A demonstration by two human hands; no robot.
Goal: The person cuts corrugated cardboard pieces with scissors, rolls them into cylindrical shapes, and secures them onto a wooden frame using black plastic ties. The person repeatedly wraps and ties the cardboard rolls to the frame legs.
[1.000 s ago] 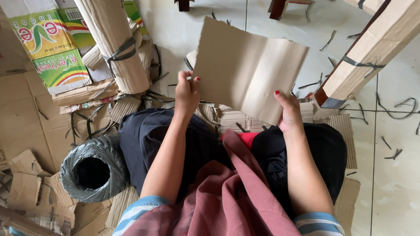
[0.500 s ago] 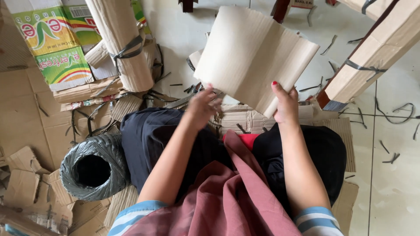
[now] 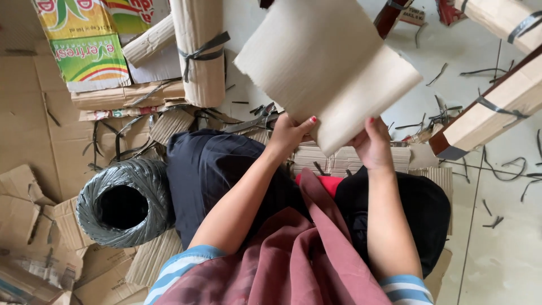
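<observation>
Cardboard sheet (image 3: 327,73) raised, left hand (image 3: 288,135) and right hand (image 3: 374,144) grasping its lower edge

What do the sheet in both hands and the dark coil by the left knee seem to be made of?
Sheet: corrugated cardboard, matte tan, with fine ribbing and a rough torn edge. Coil: probably plastic strapping, glossy dark grey in wound bands; the material is not certain.

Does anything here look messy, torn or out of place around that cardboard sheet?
Yes. Short dark strap offcuts lie scattered over the pale tiled floor, and torn brown cardboard scraps are strewn at the left. The tan corrugated cardboard sheet, held by the left hand and right hand, has ragged edges.
</observation>
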